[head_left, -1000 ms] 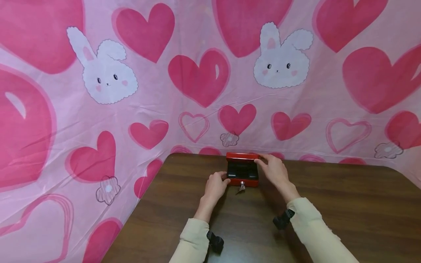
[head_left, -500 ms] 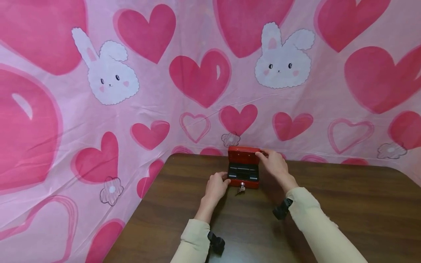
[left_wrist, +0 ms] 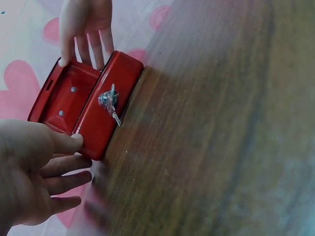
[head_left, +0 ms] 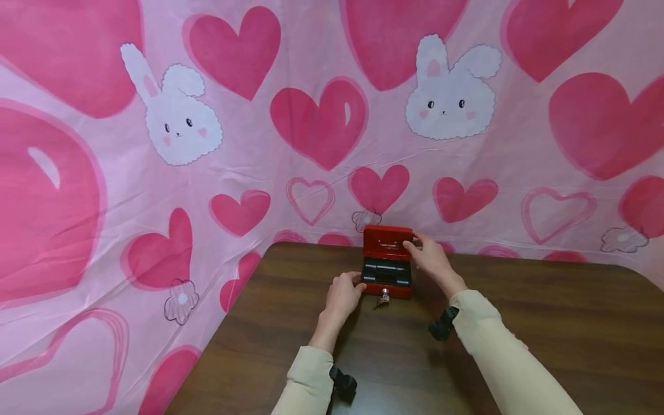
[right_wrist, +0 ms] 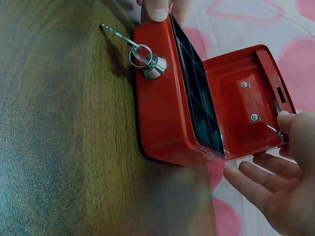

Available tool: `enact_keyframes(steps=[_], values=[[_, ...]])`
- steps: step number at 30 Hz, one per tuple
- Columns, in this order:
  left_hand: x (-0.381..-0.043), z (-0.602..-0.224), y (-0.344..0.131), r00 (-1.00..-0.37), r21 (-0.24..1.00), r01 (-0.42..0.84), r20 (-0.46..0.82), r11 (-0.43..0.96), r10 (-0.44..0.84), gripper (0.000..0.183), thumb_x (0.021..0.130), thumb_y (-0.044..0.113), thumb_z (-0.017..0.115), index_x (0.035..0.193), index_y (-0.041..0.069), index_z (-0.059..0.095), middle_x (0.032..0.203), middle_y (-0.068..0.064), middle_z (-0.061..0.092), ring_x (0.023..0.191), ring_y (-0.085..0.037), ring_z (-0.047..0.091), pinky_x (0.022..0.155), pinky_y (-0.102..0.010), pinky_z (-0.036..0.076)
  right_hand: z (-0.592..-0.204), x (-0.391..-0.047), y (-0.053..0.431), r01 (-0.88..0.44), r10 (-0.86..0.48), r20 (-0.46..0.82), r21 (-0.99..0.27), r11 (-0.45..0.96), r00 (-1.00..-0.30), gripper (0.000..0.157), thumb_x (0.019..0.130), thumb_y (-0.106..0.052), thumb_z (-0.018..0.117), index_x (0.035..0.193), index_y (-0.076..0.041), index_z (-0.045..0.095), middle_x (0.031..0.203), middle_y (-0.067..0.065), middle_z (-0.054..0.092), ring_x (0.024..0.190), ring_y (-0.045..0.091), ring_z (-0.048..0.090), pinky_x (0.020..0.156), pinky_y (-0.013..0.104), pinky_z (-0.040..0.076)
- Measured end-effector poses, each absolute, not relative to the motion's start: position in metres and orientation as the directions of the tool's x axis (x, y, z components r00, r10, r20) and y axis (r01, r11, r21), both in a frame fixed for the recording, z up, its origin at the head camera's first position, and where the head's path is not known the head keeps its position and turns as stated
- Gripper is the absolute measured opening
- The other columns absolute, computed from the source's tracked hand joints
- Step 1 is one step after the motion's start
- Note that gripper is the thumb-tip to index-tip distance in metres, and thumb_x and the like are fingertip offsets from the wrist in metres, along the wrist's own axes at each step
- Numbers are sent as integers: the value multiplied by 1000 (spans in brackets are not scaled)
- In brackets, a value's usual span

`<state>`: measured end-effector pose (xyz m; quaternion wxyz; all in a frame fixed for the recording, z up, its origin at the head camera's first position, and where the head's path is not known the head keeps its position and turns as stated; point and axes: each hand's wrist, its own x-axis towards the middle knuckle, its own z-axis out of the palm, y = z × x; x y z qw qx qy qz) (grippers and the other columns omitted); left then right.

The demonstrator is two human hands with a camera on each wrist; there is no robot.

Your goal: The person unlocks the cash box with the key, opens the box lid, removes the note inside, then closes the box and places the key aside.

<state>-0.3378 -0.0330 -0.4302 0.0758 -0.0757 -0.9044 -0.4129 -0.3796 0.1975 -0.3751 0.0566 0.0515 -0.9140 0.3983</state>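
A small red cash box (head_left: 374, 290) sits near the far edge of the table, its lid (head_left: 384, 249) raised. Inside lies a black compartment tray (right_wrist: 199, 98). A silver lock (right_wrist: 155, 70) on the front has keys (right_wrist: 118, 35) hanging from it on a ring. My left hand (head_left: 342, 295) grips the box's left front corner, thumb on the top rim and fingers along the side. At the lid's right edge my right hand (head_left: 433, 258) holds on, thumb on the inner face and fingers behind. Two screws (right_wrist: 244, 84) show inside the lid.
The brown wood-grain table (head_left: 394, 351) spreads in front of the box and to both sides. Behind it hangs a pink cloth (head_left: 311, 173) with hearts and rabbits, close to the raised lid. A black wrist camera (head_left: 343, 385) sits at the left cuff, another (head_left: 443, 324) at the right.
My right hand has swung the lid up and back from partly raised to upright, baring more of the black tray. My left hand has stayed on the box's left corner.
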Motion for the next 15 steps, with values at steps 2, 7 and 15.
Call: enact_keyframes(steps=[2,7,15], values=[[-338,-430,-32,-977,741,201,196,641,80,30,93,17,69,122,6,71,111,-10,75,100,-23,70,96,-47,54,-375,-380,198,-134,-55,132,-731,669,-990,68,103,-38,49,157,-6,23,146,28,47,116,41,60,85,45,59],[-338,-430,-32,-978,747,200,196,634,78,30,94,17,68,122,6,70,112,-9,75,102,-23,69,97,-47,53,-378,-379,200,-146,-61,142,-724,675,-988,71,103,-39,50,157,-3,22,147,28,46,129,44,51,103,55,47],[-338,-432,-34,-981,755,187,182,628,73,31,94,17,69,123,6,70,111,-9,75,102,-23,69,97,-48,53,-390,-369,204,-126,-34,140,-727,675,-990,66,102,-38,51,154,-2,30,148,27,45,134,44,47,112,58,36]])
